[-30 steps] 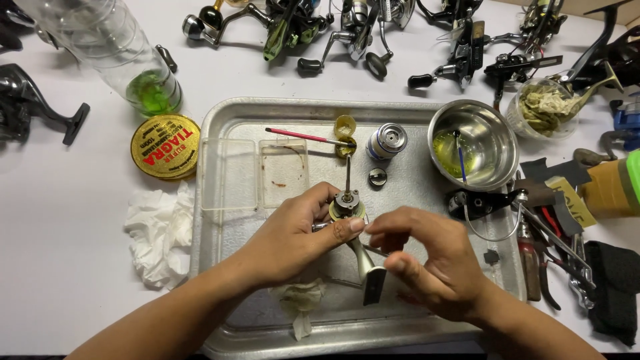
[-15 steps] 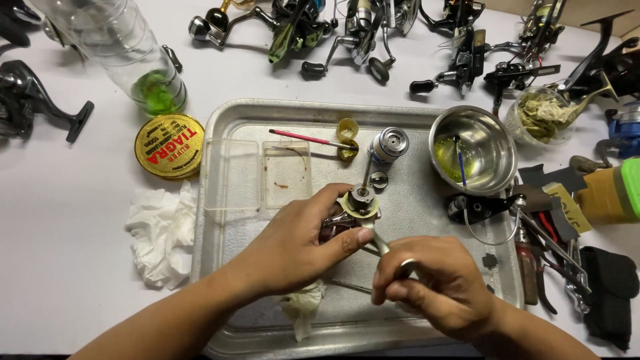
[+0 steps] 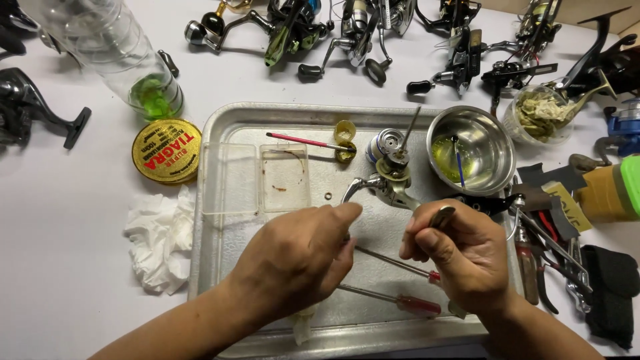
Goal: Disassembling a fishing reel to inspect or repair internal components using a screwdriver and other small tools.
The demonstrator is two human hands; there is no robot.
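Your right hand (image 3: pixel 467 257) clenched around reel body (image 3: pixel 390 183), lifted above tray (image 3: pixel 220 127) centre, near steel bowl (image 3: pixel 490 143) at far right corner. Your left hand (image 3: pixel 300 257) fingertips touching reel's curved arm; grip unclear. Two screwdrivers (image 3: pixel 400 303) lying near front edge.

A white bench (image 3: pixel 80 280) is seen, on which a metal tray (image 3: pixel 220 220) is set beneath the hands (image 3: pixel 373 257). Left of them lie crumpled tissue (image 3: pixel 157 243) and a round yellow tin (image 3: pixel 167 151); beyond them fishing reels (image 3: pixel 347 27) are lined up; to their right pliers (image 3: pixel 533 260) rest.
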